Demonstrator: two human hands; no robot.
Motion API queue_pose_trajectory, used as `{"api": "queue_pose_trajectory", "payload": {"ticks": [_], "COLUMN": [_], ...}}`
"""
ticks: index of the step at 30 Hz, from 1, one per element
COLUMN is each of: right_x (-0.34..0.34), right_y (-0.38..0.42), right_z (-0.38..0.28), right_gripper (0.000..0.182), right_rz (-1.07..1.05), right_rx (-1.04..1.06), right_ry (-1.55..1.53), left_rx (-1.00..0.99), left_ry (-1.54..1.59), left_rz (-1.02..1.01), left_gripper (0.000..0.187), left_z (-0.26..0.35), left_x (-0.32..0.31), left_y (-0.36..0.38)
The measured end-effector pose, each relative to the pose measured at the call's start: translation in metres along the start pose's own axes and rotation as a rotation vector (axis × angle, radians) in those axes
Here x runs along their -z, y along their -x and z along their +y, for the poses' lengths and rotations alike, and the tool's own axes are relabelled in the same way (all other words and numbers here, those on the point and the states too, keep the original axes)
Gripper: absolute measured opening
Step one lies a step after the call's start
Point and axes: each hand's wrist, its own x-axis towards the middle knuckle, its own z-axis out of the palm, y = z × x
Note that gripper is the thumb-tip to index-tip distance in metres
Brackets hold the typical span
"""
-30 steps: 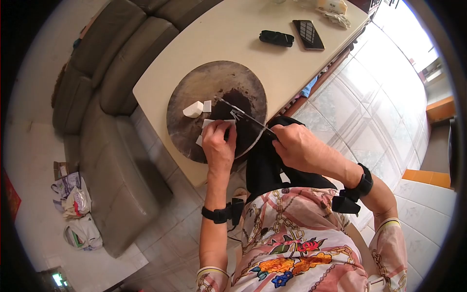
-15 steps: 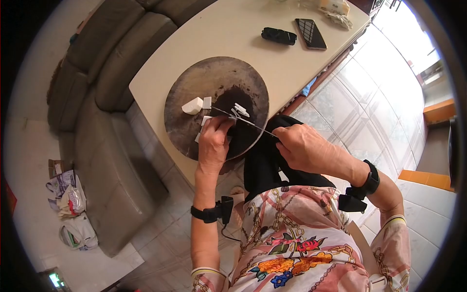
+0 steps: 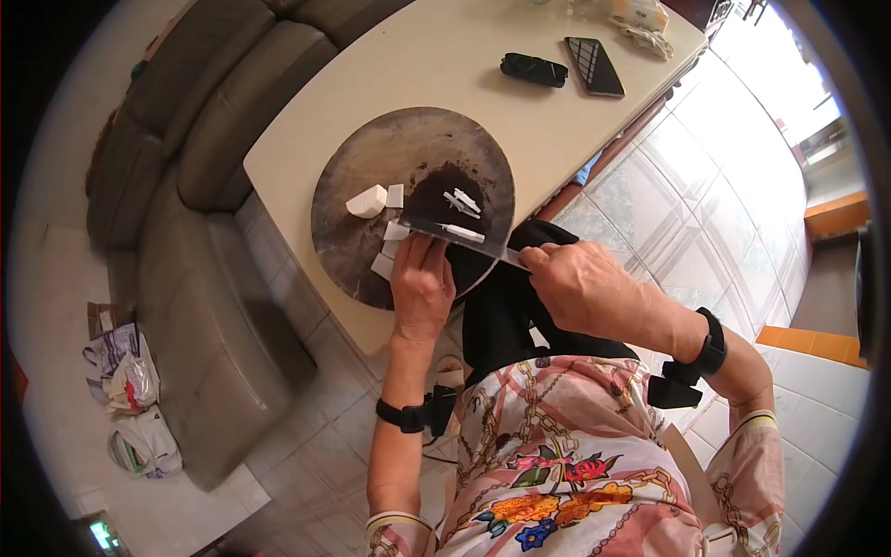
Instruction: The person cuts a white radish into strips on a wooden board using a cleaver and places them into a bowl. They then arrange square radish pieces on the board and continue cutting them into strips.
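Note:
My right hand grips the handle of a knife, whose blade lies across the round dark board. Beside the blade, my left hand has its fingers bent and pressed together at the board's near edge; what they hold, if anything, is hidden. White strips rest along the blade, and more thin strips lie on the board's wet dark patch. A white block and a small white slice sit on the left of the board, with other white slices near my left fingers.
The board is on a cream table. A black case and a phone lie at its far right, near a packet. A grey sofa stands at the left, with bags on the floor beyond.
The knife blade has turned its flat side more into view and shifted towards me. My left hand has moved slightly right and down, and white strips now show along the blade.

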Motion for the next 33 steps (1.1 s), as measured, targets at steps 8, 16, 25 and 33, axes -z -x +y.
{"api": "queue_pose_trajectory", "payload": {"ticks": [8,16,25,33], "right_x": [0.006,0.007,0.014,0.022], "right_y": [0.001,0.004,0.006,0.01], "right_z": [0.002,0.001,0.004,0.003], "right_gripper": [0.022,0.02,0.025,0.027], "right_rz": [-0.026,-0.055,-0.069,-0.135], "right_rx": [0.071,0.027,-0.135,-0.15], "right_ry": [0.083,0.125,-0.136,-0.139], "left_rx": [0.01,0.038,0.194,0.178], "left_ry": [-0.04,0.06,0.131,0.146], "left_rz": [0.056,0.009,0.165,0.153], "left_gripper": [0.029,0.027,0.022,0.024], "left_z": [0.001,-0.004,0.006,0.001], "left_x": [-0.001,-0.002,-0.004,-0.006], "left_y": [0.003,0.003,-0.003,-0.004]}}
